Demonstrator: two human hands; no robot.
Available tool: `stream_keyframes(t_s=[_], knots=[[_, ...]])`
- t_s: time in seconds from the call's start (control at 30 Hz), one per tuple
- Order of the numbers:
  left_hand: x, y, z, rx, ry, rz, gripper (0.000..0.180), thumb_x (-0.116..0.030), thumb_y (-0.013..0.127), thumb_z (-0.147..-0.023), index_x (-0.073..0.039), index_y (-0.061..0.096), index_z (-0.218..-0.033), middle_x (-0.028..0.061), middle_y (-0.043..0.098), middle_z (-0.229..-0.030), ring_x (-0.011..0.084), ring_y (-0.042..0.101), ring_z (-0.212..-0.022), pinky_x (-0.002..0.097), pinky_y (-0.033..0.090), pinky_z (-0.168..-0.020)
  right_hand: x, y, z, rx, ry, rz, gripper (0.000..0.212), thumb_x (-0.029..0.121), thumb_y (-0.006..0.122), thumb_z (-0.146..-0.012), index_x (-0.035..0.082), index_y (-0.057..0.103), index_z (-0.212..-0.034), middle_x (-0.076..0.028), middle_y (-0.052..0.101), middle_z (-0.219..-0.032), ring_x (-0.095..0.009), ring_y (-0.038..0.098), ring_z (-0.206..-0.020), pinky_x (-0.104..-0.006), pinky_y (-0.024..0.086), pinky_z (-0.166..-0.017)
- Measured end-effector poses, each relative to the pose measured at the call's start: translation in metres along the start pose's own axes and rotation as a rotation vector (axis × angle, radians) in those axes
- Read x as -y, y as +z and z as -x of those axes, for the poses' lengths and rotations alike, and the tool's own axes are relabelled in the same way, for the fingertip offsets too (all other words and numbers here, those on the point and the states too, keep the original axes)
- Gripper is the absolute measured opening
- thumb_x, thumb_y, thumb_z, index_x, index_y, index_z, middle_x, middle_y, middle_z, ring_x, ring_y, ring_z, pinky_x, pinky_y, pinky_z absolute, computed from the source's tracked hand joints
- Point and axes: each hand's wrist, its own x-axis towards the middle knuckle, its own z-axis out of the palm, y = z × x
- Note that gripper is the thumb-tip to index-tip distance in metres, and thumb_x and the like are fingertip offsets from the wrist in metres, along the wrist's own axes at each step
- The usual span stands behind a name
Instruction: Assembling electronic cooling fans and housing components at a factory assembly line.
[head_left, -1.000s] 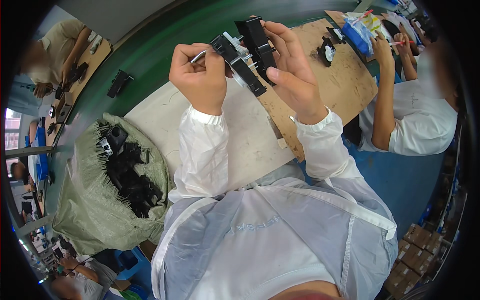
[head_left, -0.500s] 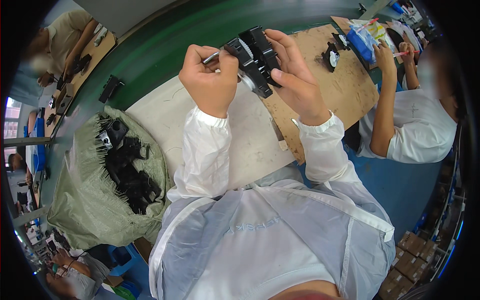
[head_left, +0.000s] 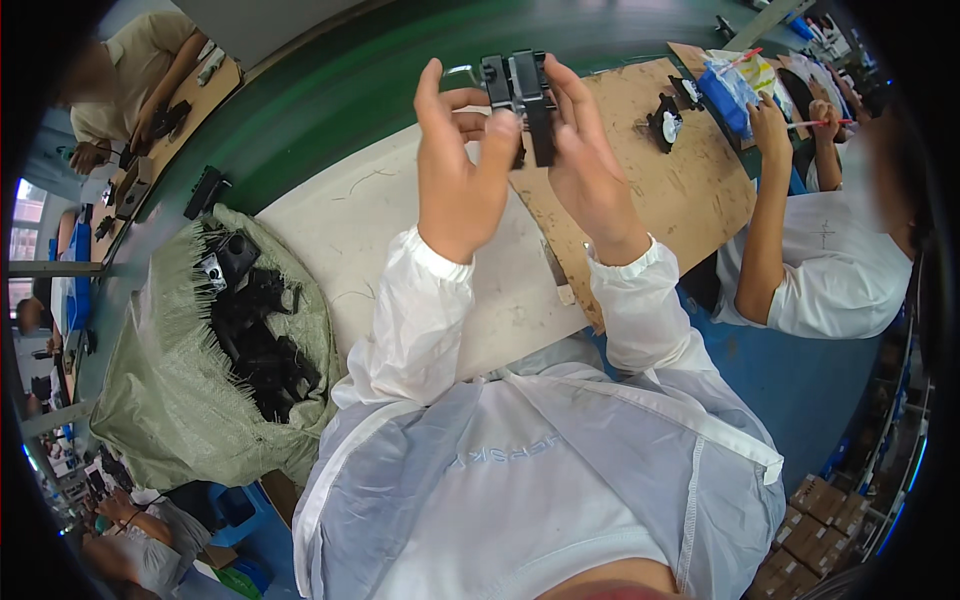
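Both of my hands are raised over the workbench, holding a black plastic part (head_left: 522, 98) between them. My left hand (head_left: 458, 170) grips its left side with the thumb on the front and the index finger pointing up. A thin metal tool tip shows beside that hand's fingers. My right hand (head_left: 585, 165) holds the right side, fingers stretched along the part. I wear white sleeves.
A green woven sack (head_left: 185, 385) full of black plastic parts (head_left: 255, 330) lies at my left. A pale board (head_left: 400, 240) and a brown board (head_left: 660, 180) cover the green bench (head_left: 330, 90). A person in white (head_left: 830, 250) works at my right; others sit at the far left.
The black part has turned from slanted to upright and sits higher between my hands. My left index finger has lifted, and both hands have shifted toward the view's middle.
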Motion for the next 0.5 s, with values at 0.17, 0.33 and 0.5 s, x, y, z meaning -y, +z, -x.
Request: stream_keyframes(t_s=[0.17, 0.33, 0.5], knots=[[-0.005, -0.01, 0.007, 0.072, 0.009, -0.042, 0.06, -0.001, 0.071, -0.077, 0.006, 0.048, -0.133, 0.0172, 0.065, -0.102, 0.0203, 0.063, -0.087, 0.0306, 0.053, -0.079, 0.0, 0.007, -0.002, -0.097, -0.129, -0.02, 0.063, 0.025, 0.051, -0.1, 0.005, 0.025, -0.154, -0.017, 0.032, -0.154, -0.027, 0.042, -0.133, -0.0404, 0.036, -0.11], [-0.011, -0.034, 0.01, 0.194, -0.059, 0.015, 0.059, 0.001, 0.071, -0.076, 0.007, 0.052, -0.131, 0.0181, 0.066, -0.105, 0.0229, 0.063, -0.09, 0.0317, 0.053, -0.082, 0.013, -0.003, -0.01, -0.094, -0.003, -0.058, 0.057, 0.026, 0.055, -0.1, 0.002, 0.036, -0.149, -0.017, 0.042, -0.148, -0.025, 0.05, -0.127, -0.0368, 0.04, -0.107], [-0.015, -0.053, 0.013, 0.326, -0.06, 0.072, 0.053, 0.004, 0.071, -0.075, 0.007, 0.057, -0.126, 0.0181, 0.067, -0.107, 0.023, 0.064, -0.091, 0.0315, 0.053, -0.083, 0.014, -0.027, -0.022, 0.123, 0.142, -0.148, 0.048, 0.018, 0.064, -0.096, 0.0, 0.052, -0.139, -0.017, 0.058, -0.134, -0.023, 0.06, -0.113, -0.0319, 0.046, -0.1]])
